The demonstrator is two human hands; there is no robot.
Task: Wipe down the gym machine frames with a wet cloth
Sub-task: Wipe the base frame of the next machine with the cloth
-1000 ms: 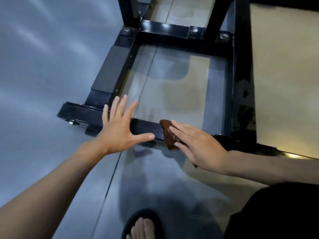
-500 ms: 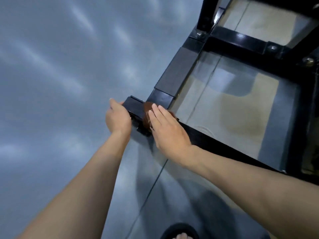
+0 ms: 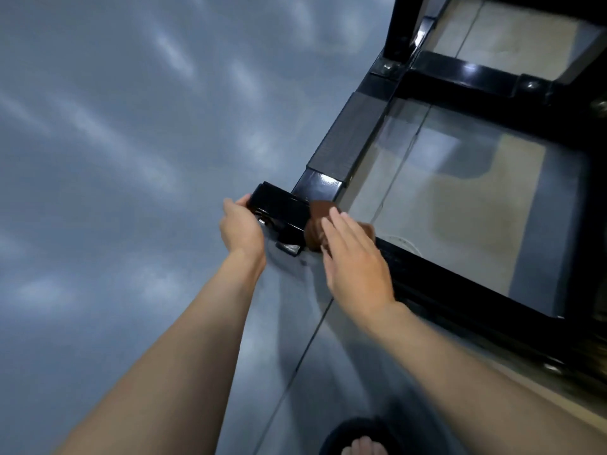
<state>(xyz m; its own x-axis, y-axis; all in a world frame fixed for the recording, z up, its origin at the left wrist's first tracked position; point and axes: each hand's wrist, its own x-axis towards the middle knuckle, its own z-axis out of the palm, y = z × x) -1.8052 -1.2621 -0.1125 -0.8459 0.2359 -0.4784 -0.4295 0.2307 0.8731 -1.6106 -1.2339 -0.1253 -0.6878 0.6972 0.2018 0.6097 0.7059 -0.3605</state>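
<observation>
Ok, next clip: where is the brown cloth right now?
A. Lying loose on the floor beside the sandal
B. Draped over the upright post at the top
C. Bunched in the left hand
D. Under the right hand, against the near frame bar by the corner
D: the right hand presses the brown cloth with straight fingers onto the black frame near its corner, while the left hand grips the bar's end.

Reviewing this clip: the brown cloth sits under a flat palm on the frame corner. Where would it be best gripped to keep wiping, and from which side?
Probably the bunched folds of the brown cloth showing beyond the right hand fingertips, taken from above and the person's side. It lies crumpled on the black frame beside the left hand holding the end cap, so that raised wad seems easiest to pinch.
</observation>
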